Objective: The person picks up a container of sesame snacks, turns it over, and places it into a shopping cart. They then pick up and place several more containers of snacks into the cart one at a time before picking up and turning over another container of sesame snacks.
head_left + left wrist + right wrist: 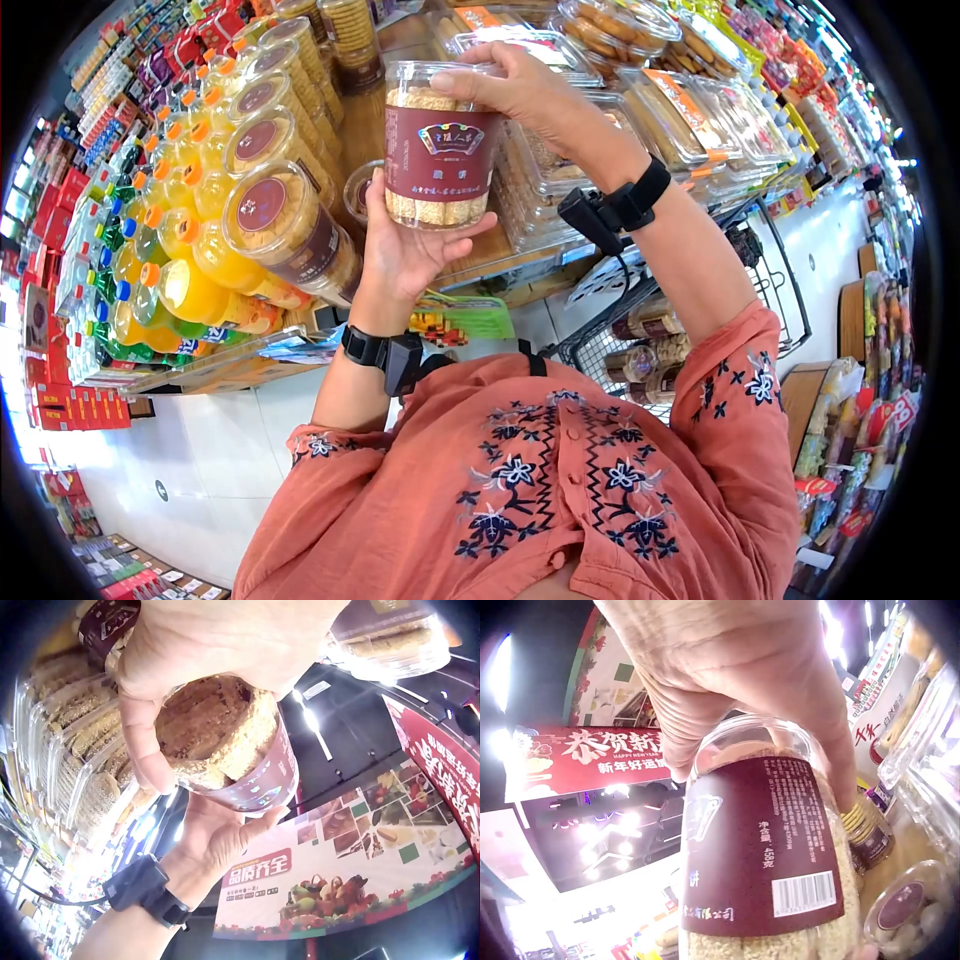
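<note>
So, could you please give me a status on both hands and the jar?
Left hand supporting jar from below. Right hand gripping its top. No obstruction seen.

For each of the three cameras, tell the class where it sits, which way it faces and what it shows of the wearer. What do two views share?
Head: on the head, facing down at the jar; shows left hand, right hand, both arms and the embroidered top.
Left wrist: facing upward past the jar to a pale banner; left hand looms above, right hand and forearm beyond.
Right wrist: facing the jar's barcode, red banner behind; right hand looms above.
Both wrist views share the jar.
</note>
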